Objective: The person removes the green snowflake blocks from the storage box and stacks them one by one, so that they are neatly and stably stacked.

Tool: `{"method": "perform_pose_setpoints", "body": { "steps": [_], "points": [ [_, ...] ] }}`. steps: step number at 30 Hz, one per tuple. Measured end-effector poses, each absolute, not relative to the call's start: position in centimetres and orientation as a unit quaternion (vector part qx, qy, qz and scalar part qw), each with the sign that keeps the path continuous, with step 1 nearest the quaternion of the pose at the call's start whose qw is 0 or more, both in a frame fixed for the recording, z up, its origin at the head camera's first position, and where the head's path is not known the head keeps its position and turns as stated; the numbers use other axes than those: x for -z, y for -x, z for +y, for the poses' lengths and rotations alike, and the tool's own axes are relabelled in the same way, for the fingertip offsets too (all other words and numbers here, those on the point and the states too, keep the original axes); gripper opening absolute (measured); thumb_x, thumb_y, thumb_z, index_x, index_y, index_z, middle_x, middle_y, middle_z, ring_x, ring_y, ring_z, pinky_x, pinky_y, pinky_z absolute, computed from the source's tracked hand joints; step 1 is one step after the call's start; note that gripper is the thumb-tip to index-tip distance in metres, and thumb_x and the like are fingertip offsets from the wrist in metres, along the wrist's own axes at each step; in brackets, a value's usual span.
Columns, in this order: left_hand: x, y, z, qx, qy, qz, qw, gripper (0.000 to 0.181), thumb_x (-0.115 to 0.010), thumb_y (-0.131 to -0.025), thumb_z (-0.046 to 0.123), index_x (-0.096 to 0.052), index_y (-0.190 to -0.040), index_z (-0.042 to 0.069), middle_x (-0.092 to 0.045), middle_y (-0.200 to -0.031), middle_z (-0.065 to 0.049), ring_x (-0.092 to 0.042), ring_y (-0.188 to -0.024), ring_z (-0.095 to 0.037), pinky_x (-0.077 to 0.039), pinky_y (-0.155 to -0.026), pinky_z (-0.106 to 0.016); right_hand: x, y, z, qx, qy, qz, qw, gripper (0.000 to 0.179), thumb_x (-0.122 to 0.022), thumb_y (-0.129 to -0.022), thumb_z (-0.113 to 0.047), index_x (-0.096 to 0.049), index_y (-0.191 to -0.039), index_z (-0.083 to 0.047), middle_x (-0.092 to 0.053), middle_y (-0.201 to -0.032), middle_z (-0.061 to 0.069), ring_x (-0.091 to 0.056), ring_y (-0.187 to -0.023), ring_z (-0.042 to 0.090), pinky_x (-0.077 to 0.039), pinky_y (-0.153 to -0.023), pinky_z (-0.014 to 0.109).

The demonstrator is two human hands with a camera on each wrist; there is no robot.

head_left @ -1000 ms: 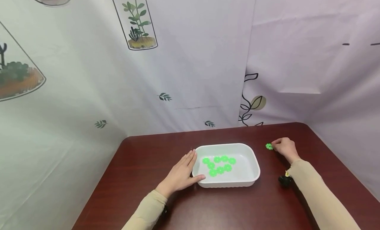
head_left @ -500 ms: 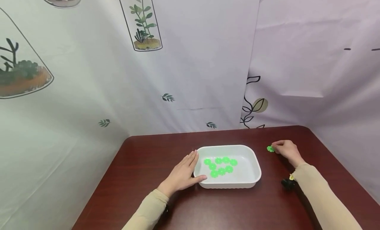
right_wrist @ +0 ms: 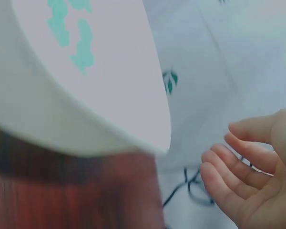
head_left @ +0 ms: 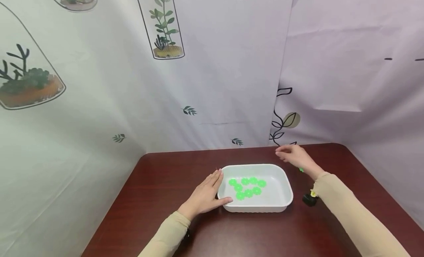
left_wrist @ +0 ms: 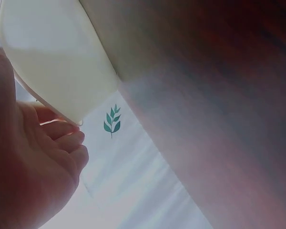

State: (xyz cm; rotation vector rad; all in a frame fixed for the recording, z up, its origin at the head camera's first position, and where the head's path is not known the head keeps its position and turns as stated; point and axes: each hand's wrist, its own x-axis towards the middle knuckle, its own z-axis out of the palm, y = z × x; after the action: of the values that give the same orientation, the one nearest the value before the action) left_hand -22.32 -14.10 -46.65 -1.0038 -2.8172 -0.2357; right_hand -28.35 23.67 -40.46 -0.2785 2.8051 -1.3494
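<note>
A white rectangular tray [head_left: 271, 190] stands on the table with several flat green flower-shaped discs [head_left: 248, 193] inside, in two rough rows joined at the left. My left hand [head_left: 206, 193] rests along the tray's left end, its fingers straight at the far corner and the thumb over the near rim. In the left wrist view, the fingertips [left_wrist: 76, 138] touch the tray's edge. My right hand [head_left: 296, 156] is raised behind the tray's right corner. Its fingers are loosely bent, with nothing seen between them in the right wrist view. Another green disc [head_left: 301, 169] lies on the table, partly hidden by this hand.
The dark red-brown table [head_left: 251, 235] has rounded far corners. A pale cloth [head_left: 212, 84] printed with plants hangs behind it and at both sides. A small black object with a yellow flower [head_left: 310, 199] shows at the right wrist.
My right hand has left the green disc on the table and moved left and up, toward the tray's far right corner. The left hand stays at the tray. The head view shifts slightly.
</note>
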Motion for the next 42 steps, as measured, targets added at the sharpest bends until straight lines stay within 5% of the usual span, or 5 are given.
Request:
{"method": "perform_pose_setpoints", "body": {
  "steps": [17,26,42],
  "points": [
    [46.6,22.3,-13.7,0.047,0.331,-0.940,0.070,0.101,-0.036,-0.095,0.076,-0.027,-0.157,-0.003,-0.022,-0.165,-0.017,-0.019,-0.153,-0.026,-0.020,-0.121,-0.037,39.7,27.6,18.2,0.362,0.186,0.906,0.115,0.034,-0.070,-0.096,-0.023,-0.072,-0.119,0.001,-0.071,-0.116,0.014,-0.069,-0.100,0.028,-0.057,-0.086,0.045],
    [46.7,22.1,-13.6,0.050,0.326,-0.942,0.063,0.101,-0.035,-0.095,0.077,-0.025,-0.158,-0.002,-0.021,-0.165,-0.016,-0.018,-0.153,-0.025,-0.020,-0.122,-0.038,42.2,27.9,18.3,0.300,0.209,0.922,0.128,0.031,-0.073,-0.091,-0.014,-0.072,-0.116,0.005,-0.072,-0.112,0.016,-0.067,-0.105,0.032,-0.053,-0.092,0.050],
    [47.0,22.1,-14.1,0.045,0.336,-0.937,0.083,0.105,-0.035,-0.092,0.080,-0.027,-0.157,-0.002,-0.024,-0.165,-0.017,-0.021,-0.152,-0.025,-0.023,-0.121,-0.037,44.1,27.0,16.8,0.232,0.244,0.938,0.081,0.021,-0.085,-0.074,-0.006,-0.076,-0.092,0.002,-0.064,-0.077,-0.001,-0.052,-0.072,0.014,-0.049,-0.071,0.032]
  ]
}}
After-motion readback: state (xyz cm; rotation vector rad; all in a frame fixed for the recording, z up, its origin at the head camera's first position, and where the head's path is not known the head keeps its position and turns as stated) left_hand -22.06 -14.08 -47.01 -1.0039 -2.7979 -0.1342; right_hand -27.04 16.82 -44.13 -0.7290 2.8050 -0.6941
